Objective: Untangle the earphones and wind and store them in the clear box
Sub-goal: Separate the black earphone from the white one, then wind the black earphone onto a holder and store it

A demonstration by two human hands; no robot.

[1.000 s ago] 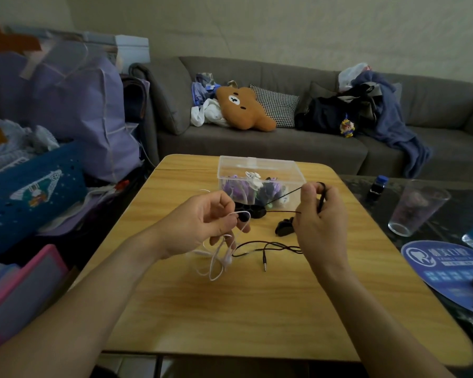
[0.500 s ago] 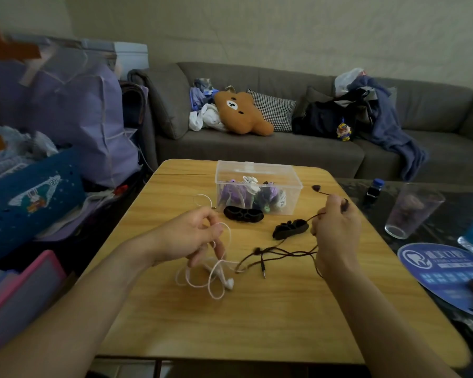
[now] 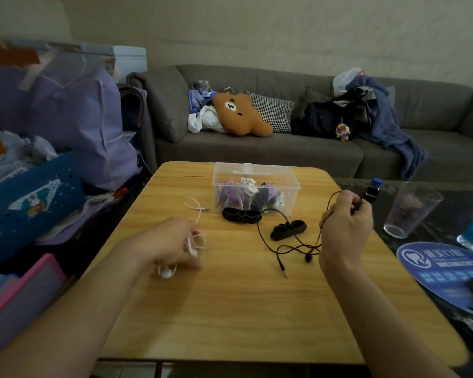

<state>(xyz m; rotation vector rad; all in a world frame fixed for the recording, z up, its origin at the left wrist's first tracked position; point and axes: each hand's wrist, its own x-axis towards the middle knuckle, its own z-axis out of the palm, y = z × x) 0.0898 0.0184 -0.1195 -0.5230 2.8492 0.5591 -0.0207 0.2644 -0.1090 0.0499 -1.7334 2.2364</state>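
1. Earphones lie in two sets on the wooden table (image 3: pixel 230 317), seen from the head camera: white earphones (image 3: pixel 193 241) left of the clear box (image 3: pixel 290 184), black earphones (image 3: pixel 290 248) in front of it and to the right.
2. The left hand (image 3: pixel 172 248) rests low on the table, fingers curled round loops of the white cord; one white bud pokes out under the hand, and the cord's free end trails toward the box.
3. The right hand (image 3: pixel 347 227) is raised to the right of the box, pinching the black cord; the rest hangs to the table, its plug lying nearest the viewer.
4. The hands are well apart.
5. Two black cord winders (image 3: pixel 242 214) lie just in front of the box, which holds purple and white wound earphones.
6. A drinking glass (image 3: pixel 410 211) stands right of the box, off the wooden table.
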